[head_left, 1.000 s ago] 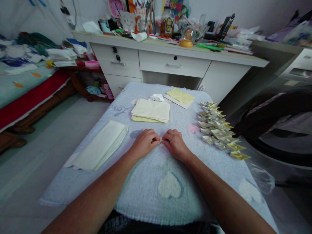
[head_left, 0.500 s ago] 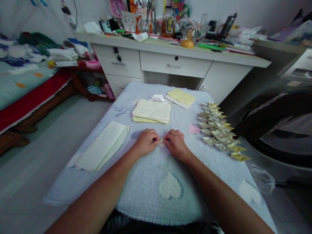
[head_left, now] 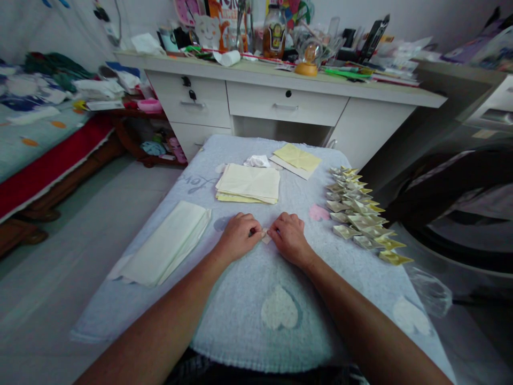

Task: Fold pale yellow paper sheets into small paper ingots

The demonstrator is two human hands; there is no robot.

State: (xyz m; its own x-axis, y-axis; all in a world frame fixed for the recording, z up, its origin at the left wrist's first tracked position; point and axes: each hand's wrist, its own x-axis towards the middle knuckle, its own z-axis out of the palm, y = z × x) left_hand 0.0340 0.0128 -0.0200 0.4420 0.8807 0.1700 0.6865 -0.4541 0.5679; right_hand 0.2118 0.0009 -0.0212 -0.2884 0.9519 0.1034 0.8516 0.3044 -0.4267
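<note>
Cream paper sheets form a stack [head_left: 247,182] on the cloth-covered bench [head_left: 232,305]. A small paper piece [head_left: 266,239] is located in front of the stack, on the wearer's side, toward the stack's right edge. Left hand [head_left: 241,234]: grip closed, thumb and fingers pinching the left side of the piece. Right hand [head_left: 290,238]: grip closed, fingertips pinching the right side of the piece. The fingers cover most of the piece. Pale folded sheets [head_left: 168,243] lie to the front left of the stack. Boat-shaped folded papers [head_left: 363,214] stand in rows to the stack's right. Crumpled white paper [head_left: 257,161] sits directly behind the stack; yellow paper [head_left: 296,156] lies at its right rear, partly over a white sheet [head_left: 308,174].
</note>
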